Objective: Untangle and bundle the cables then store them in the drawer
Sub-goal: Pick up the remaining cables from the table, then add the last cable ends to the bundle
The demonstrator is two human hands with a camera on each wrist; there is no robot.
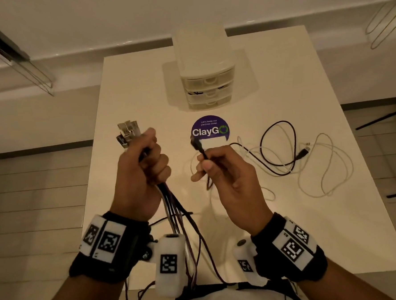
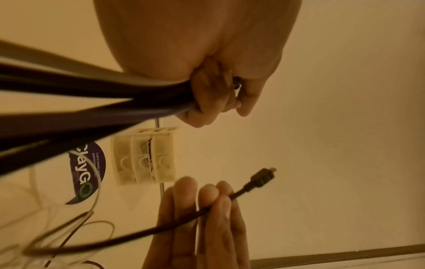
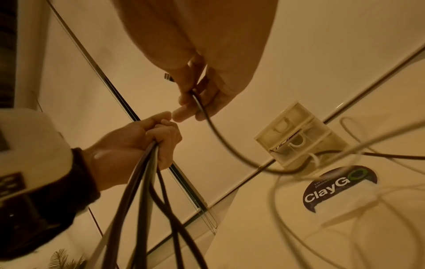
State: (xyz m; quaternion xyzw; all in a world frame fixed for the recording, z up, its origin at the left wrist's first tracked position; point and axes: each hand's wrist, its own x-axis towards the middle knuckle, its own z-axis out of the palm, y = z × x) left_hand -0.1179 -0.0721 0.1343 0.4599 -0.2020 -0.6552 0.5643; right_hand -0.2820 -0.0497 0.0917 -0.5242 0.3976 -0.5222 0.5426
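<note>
White table (image 1: 312, 212) is carrying a purple round sticker (image 1: 209, 128) reading "Let's keep our pantries clean ClayGO", its lower part covered by a white patch, just before the closed three-drawer unit (image 1: 208, 89). Your left hand (image 1: 143, 174) is clenching a bundle of cables (image 1: 172, 204) whose plugs are poking out blurred, while your right hand (image 1: 226, 176) is pinching a black cable (image 1: 278, 145) just below its plug, the rest trailing over a white cable (image 1: 326, 172).

Dim, warm yellowish light, soft shadows, wide-angle bending at edges, perhaps motion blur on wrist-view cables (image 2: 69, 102).
</note>
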